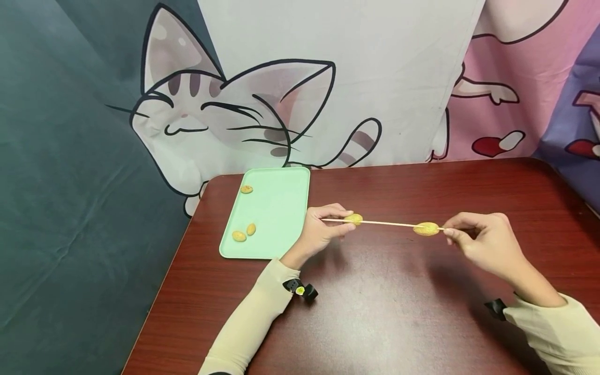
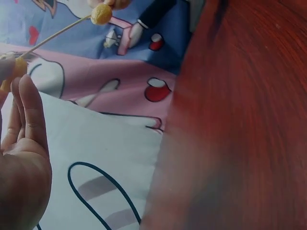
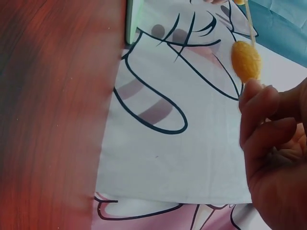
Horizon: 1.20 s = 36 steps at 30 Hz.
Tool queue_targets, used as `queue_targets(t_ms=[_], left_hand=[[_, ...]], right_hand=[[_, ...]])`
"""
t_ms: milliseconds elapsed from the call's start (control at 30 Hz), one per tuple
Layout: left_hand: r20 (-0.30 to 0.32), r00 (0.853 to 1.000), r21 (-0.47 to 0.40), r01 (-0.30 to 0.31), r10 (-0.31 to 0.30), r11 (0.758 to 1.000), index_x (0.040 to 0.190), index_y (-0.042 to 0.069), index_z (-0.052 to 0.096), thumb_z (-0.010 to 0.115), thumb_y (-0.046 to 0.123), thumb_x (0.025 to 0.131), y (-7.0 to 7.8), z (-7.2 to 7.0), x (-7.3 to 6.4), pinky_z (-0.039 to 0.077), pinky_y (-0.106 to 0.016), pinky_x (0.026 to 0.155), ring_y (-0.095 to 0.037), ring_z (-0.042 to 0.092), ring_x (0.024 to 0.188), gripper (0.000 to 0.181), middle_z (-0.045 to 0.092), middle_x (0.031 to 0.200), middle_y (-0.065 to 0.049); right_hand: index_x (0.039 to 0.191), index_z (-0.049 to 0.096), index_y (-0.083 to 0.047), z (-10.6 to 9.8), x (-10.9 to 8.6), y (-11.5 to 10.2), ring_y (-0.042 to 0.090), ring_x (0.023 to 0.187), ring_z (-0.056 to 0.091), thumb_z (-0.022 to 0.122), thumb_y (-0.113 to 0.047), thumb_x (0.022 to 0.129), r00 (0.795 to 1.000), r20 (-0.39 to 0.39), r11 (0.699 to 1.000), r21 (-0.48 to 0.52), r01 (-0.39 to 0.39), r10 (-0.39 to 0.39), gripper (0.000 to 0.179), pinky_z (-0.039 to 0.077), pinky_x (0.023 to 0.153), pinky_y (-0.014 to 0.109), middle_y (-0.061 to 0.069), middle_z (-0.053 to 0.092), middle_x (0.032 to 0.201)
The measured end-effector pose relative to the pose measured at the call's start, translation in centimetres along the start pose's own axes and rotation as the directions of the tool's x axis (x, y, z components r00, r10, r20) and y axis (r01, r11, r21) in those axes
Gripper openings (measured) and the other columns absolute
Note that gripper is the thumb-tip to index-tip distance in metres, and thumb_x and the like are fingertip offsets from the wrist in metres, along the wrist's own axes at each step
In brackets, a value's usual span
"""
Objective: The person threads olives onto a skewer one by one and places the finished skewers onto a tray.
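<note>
A thin wooden skewer runs almost level between my two hands, above the table. My left hand pinches a small yellow oval fruit between thumb and fingers, with the stick passing along it. Near the other end a second yellow fruit is threaded on the stick. Just beyond that fruit, my right hand pinches the skewer's end with thumb and fingertips. The right wrist view shows this second fruit right above the fingertips.
On the left of the reddish-brown wooden table lies a pale green tray. Inside it are a fruit at the back and two more fruits near the front. A cartoon-cat cloth hangs behind the table.
</note>
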<state>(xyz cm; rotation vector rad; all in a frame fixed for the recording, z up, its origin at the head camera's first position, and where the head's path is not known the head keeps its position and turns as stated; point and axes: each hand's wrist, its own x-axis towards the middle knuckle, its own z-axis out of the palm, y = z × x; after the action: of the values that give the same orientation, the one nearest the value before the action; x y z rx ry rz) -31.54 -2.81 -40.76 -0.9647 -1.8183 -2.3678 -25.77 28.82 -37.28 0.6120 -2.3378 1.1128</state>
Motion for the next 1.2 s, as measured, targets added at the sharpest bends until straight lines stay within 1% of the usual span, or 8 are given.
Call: queue_targets(t_ms=[133, 300, 500, 767, 933, 1033, 1100, 1200], left_hand=[[-0.028, 1.0, -0.003, 0.005, -0.005, 1.0, 0.107, -0.028, 0.056, 0.068, -0.024, 0.074, 0.7, 0.3, 0.0, 0.053, -0.018, 0.055, -0.006, 0.065, 0.069, 0.035, 0.07, 0.091, 0.005], [-0.068, 0.998, -0.02, 0.003, -0.004, 1.0, 0.11, -0.027, 0.054, 0.071, -0.016, 0.075, 1.0, 0.8, 0.1, 0.057, -0.019, 0.064, -0.004, 0.068, 0.082, 0.041, 0.073, 0.094, 0.01], [-0.076, 0.997, -0.1, -0.007, -0.001, 0.995, 0.107, -0.03, 0.051, 0.075, -0.008, 0.076, 0.7, 1.3, 0.0, 0.056, -0.018, 0.066, -0.005, 0.068, 0.083, 0.046, 0.073, 0.094, 0.008], [-0.11, 0.994, -0.112, -0.005, -0.007, 0.994, 0.107, -0.03, 0.05, 0.068, -0.019, 0.074, 0.7, 1.7, 0.1, 0.057, -0.02, 0.066, -0.007, 0.068, 0.084, 0.04, 0.073, 0.095, 0.006], [-0.088, 0.996, -0.116, -0.02, 0.01, 0.993, 0.109, -0.029, 0.051, 0.07, -0.016, 0.075, 0.5, 1.5, 0.1, 0.057, -0.02, 0.071, -0.008, 0.068, 0.087, 0.042, 0.073, 0.098, 0.005], [-0.062, 0.998, -0.144, -0.023, 0.014, 0.989, 0.113, -0.03, 0.049, 0.071, -0.017, 0.074, 0.3, 1.3, 0.2, 0.057, -0.02, 0.073, -0.009, 0.069, 0.086, 0.046, 0.073, 0.1, 0.004], [-0.042, 0.999, -0.166, -0.029, 0.023, 0.986, 0.116, -0.031, 0.046, 0.07, -0.019, 0.075, 0.2, 1.2, 0.2, 0.057, -0.021, 0.074, -0.01, 0.069, 0.087, 0.049, 0.073, 0.101, 0.003], [-0.034, 0.999, -0.153, -0.047, 0.042, 0.987, 0.117, -0.031, 0.045, 0.068, -0.021, 0.076, 0.0, 1.2, 0.3, 0.056, -0.023, 0.078, -0.011, 0.069, 0.091, 0.048, 0.073, 0.102, 0.004]], right_hand=[[0.074, 0.071, -0.014, 0.0, -0.2, 0.1, -0.004, 0.046, 0.049, 0.073, 0.026, 0.065, 0.996, -0.062, 0.998, 0.021, 0.061, -0.06, 0.041, 0.037, 0.04, 0.012, -0.01, 0.061, 0.058], [0.074, 0.072, -0.005, 0.1, -0.2, 0.0, -0.004, 0.049, 0.052, 0.07, 0.029, 0.064, 0.988, -0.131, 0.995, 0.047, 0.092, -0.085, 0.036, 0.041, 0.046, 0.009, -0.011, 0.063, 0.062], [0.074, 0.072, 0.001, 0.2, -0.5, 0.5, -0.003, 0.051, 0.053, 0.068, 0.028, 0.064, 0.976, -0.187, 0.99, 0.066, 0.124, -0.11, 0.029, 0.041, 0.048, 0.007, -0.005, 0.064, 0.061], [0.077, 0.073, 0.003, 0.4, -0.3, 0.9, -0.001, 0.052, 0.058, 0.068, 0.029, 0.065, 0.974, -0.199, 0.988, 0.081, 0.131, -0.112, 0.029, 0.045, 0.051, 0.007, -0.01, 0.068, 0.068], [0.077, 0.073, 0.003, 0.5, -0.2, 0.9, -0.001, 0.051, 0.058, 0.069, 0.029, 0.064, 0.976, -0.194, 0.991, 0.076, 0.115, -0.098, 0.03, 0.044, 0.05, 0.007, -0.01, 0.068, 0.067], [0.077, 0.072, 0.003, 0.5, -0.1, 0.8, -0.002, 0.052, 0.059, 0.069, 0.031, 0.066, 0.983, -0.171, 0.994, 0.082, 0.075, -0.06, 0.03, 0.044, 0.049, 0.008, -0.009, 0.068, 0.066], [0.077, 0.071, 0.003, 0.5, -0.1, 0.8, -0.002, 0.052, 0.058, 0.068, 0.032, 0.067, 0.987, -0.158, 0.995, 0.084, 0.054, -0.04, 0.03, 0.044, 0.048, 0.008, -0.006, 0.067, 0.065], [0.076, 0.07, 0.003, 0.5, 0.0, 0.8, -0.001, 0.05, 0.057, 0.067, 0.032, 0.068, 0.99, -0.137, 0.996, 0.081, 0.03, -0.019, 0.03, 0.044, 0.048, 0.009, 0.001, 0.066, 0.062]])
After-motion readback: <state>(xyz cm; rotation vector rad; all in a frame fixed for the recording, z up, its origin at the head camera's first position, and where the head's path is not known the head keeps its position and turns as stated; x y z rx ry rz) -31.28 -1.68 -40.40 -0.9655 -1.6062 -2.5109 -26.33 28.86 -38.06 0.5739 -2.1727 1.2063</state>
